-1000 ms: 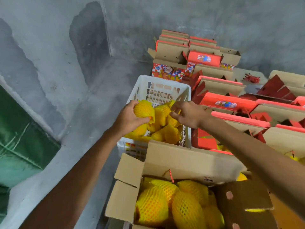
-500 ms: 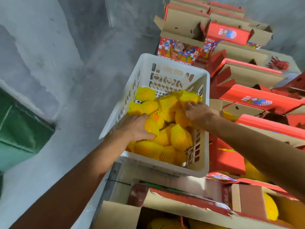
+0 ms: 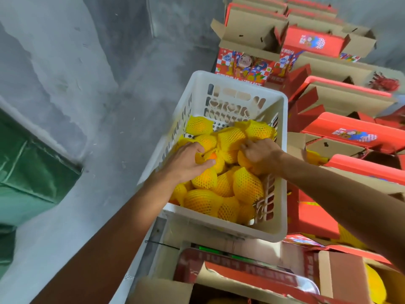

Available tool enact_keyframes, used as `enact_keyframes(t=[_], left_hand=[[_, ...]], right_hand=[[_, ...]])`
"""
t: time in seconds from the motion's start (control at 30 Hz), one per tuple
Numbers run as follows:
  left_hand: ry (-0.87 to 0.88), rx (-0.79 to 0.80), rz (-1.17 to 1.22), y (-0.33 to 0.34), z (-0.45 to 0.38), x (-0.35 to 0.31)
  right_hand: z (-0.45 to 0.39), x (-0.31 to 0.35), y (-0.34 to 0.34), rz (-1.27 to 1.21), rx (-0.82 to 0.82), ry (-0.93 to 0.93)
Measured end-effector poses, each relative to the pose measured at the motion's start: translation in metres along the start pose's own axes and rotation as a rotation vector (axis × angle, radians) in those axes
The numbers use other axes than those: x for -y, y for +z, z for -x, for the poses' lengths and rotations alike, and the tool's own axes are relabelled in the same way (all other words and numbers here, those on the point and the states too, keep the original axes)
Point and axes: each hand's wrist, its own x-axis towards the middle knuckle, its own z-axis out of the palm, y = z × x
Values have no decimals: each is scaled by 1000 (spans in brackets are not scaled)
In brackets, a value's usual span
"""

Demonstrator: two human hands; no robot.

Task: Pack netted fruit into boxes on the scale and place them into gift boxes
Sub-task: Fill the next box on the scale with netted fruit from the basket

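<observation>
Both hands (image 3: 188, 159) deeper in basket (image 3: 282, 163) (gripping fruit (image 3: 247, 185))

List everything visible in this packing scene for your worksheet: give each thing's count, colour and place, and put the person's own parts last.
netted fruit: many, orange in yellow foam net, heaped in the crate
crate: one, white slotted plastic, centre
gift boxes: many, red printed with brown cardboard flaps, open, stacked right and behind the crate
cardboard box: one, brown, bottom edge
green sheet: one, left edge
wall: grey concrete, left and top
left hand: one, gripping a netted fruit in the crate
right hand: one, fingers curled on the fruit nets
</observation>
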Motion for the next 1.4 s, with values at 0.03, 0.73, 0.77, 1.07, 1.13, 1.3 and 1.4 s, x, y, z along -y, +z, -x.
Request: enact_keyframes(t=[0.03,0.73,0.77,1.07,1.13,1.3,1.4], left_hand=[[7,-10,31,0,0,-1],[407,-82,583,-99,215,-147],[421,-89,572,-99,231,-155],[464,-99,535,-61,321,-188],[448,-95,533,-48,332,-190],[344,-61,506,-17,353,-189],[286,-67,417,2,356,-190]], right_hand=[[3,-1,-1,-70,-9,31],[266,83,-172,-1609,-583,246],[281,91,-174,-1604,-613,246],[383,145,-151,-1756,-528,182],[396,152,-140,-1781,-485,245],[412,174,-106,-1876,-599,241],[411,183,-92,-1847,-619,360]])
